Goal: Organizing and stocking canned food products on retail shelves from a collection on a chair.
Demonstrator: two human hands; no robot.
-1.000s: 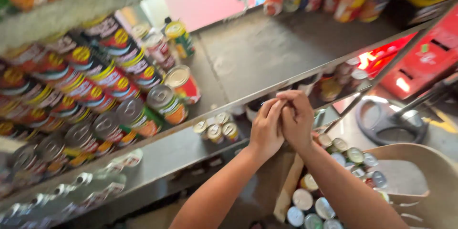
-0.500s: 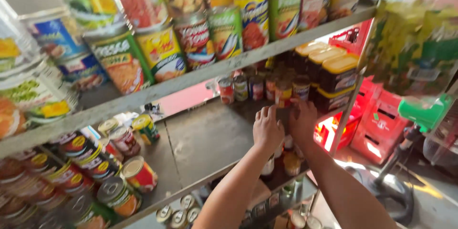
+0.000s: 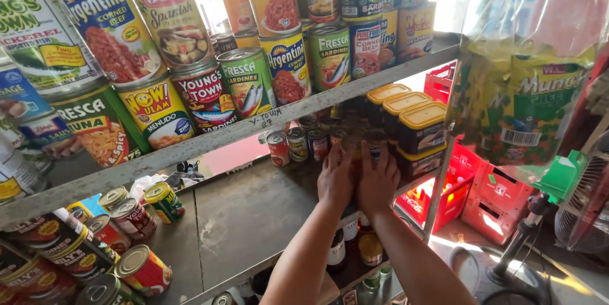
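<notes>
Side by side, the left hand (image 3: 335, 178) and right hand (image 3: 378, 181) rest open-fingered against small upright cans (image 3: 317, 142) standing just beyond them on the middle shelf (image 3: 254, 210).

Left hand (image 3: 335, 178) and right hand (image 3: 379, 181) covered whatever sat under their palms on the grey metal middle shelf (image 3: 254, 210); grip unreadable. Big yellow-labelled tin (image 3: 101, 22) was cropped by the top edge.
</notes>
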